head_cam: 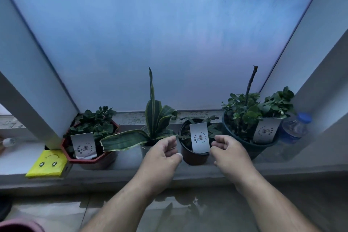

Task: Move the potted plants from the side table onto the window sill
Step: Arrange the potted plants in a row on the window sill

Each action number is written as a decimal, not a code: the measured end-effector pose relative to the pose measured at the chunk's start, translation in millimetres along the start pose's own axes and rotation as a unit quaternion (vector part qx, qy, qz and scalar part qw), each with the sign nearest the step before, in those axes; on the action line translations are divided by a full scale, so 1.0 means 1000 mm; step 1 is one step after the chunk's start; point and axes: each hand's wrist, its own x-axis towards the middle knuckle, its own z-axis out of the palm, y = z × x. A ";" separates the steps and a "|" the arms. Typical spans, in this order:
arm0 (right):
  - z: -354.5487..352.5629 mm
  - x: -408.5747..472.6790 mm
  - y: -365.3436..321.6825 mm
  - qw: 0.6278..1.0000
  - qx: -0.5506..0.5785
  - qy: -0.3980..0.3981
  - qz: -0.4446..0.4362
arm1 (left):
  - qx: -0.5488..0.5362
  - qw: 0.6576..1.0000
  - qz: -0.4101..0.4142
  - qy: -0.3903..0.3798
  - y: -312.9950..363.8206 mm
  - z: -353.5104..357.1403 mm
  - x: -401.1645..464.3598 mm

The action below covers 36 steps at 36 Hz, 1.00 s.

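Grey window sill (188,175) under frosted pane | four potted plants along it; small brown pot (194,154) mid-sill, carded | left hand (162,154), right hand (229,150) flank it, loosely curled, gripping nothing

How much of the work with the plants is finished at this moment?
Four pots stand on the window sill: red pot, striped plant, small dark pot and big dark pot. The left hand and right hand flank the small pot, holding nothing. The side table is out of view, so what remains is unknown.
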 end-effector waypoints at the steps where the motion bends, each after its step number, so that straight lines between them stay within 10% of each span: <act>1: 0.000 0.001 0.001 1.000 0.002 -0.001 0.003 | -0.002 1.000 -0.001 -0.007 0.002 0.004 0.000; 36: -0.007 0.013 0.012 0.998 -0.008 -0.061 0.004 | -0.002 0.998 -0.001 -0.060 0.000 0.053 0.020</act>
